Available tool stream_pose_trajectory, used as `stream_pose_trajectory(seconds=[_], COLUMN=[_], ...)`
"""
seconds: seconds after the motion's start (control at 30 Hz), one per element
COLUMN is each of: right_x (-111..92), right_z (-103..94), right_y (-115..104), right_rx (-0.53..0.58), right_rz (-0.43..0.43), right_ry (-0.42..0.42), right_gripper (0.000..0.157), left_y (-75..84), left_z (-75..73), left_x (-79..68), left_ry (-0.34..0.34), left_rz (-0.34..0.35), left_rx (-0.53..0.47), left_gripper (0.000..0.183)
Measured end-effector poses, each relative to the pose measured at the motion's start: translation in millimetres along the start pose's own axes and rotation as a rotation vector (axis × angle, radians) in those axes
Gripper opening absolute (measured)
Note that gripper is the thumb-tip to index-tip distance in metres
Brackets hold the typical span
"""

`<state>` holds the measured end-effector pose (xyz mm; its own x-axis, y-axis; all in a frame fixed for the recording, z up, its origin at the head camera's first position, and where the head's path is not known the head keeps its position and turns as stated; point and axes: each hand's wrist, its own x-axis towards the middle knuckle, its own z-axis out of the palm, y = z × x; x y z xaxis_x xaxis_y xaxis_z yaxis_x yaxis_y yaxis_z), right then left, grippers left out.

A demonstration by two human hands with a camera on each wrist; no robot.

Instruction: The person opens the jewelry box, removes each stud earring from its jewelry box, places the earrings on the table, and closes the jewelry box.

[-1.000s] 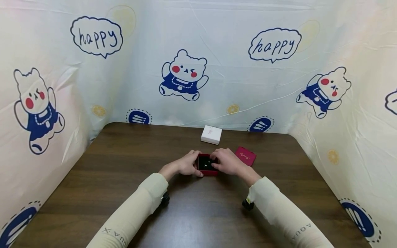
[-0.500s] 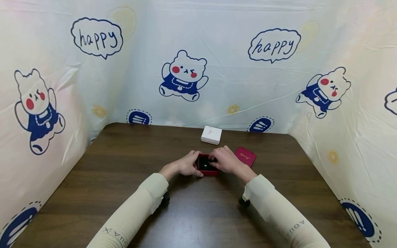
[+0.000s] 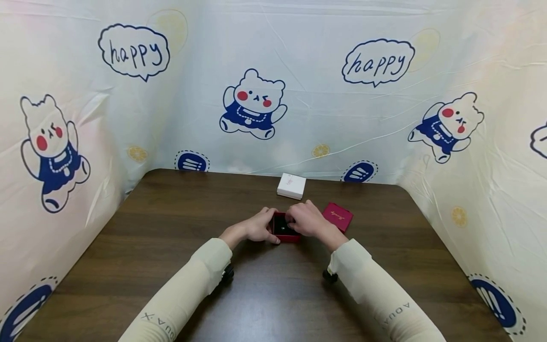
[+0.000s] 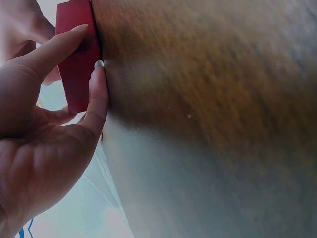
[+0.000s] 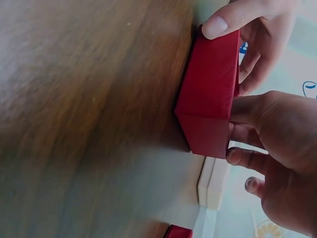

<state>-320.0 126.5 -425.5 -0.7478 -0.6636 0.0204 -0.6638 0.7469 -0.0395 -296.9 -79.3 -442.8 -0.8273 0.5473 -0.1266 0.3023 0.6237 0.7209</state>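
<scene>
A small red jewelry box (image 3: pixel 287 239) sits on the table, its black insert (image 3: pixel 280 223) showing with a tiny bright piece (image 3: pixel 283 228) on it. My left hand (image 3: pixel 258 225) grips the box's left end, the thumb on its near wall, as the left wrist view shows with the red wall (image 4: pixel 77 74). From the right, my right hand (image 3: pixel 308 219) reaches over the rim with thumb and fingers bent down inside. In the right wrist view the box wall (image 5: pixel 208 79) hides those fingertips; I cannot tell whether they pinch anything.
Behind the box stands a white lidded box (image 3: pixel 291 185). To the right lies a red square piece with gold script (image 3: pixel 338 216), partly behind my right wrist. The brown wooden table (image 3: pixel 171 204) ends at a printed cloth backdrop (image 3: pixel 307 118).
My right hand has shifted slightly left, further over the box's black insert, and its forearm followed. My left hand and the box stay in place.
</scene>
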Motion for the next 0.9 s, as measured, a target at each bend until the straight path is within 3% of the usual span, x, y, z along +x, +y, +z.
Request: stream_pose_trajectory(seconds=[0.23, 0.5, 0.9], right_x=[3.2, 4.0, 1.7], right_z=[0.3, -0.8, -4.2], right_y=[0.1, 1.6, 2.4], right_rx=[0.020, 0.150, 0.225], right_rz=[-0.008, 0.049, 0.097], right_ry=[-0.008, -0.052, -0.071], right_gripper=[0.019, 0.010, 0.004], left_y=[-1.1, -2.4, -1.6], left_z=[0.8, 0.4, 0.2], left_x=[0.7, 1.8, 1.9], left_ry=[0.004, 0.005, 0.009], left_rz=[0.003, -0.003, -0.004], left_rx=[-0.002, 0.004, -0.003], left_gripper=[0.082, 0.083, 0.084])
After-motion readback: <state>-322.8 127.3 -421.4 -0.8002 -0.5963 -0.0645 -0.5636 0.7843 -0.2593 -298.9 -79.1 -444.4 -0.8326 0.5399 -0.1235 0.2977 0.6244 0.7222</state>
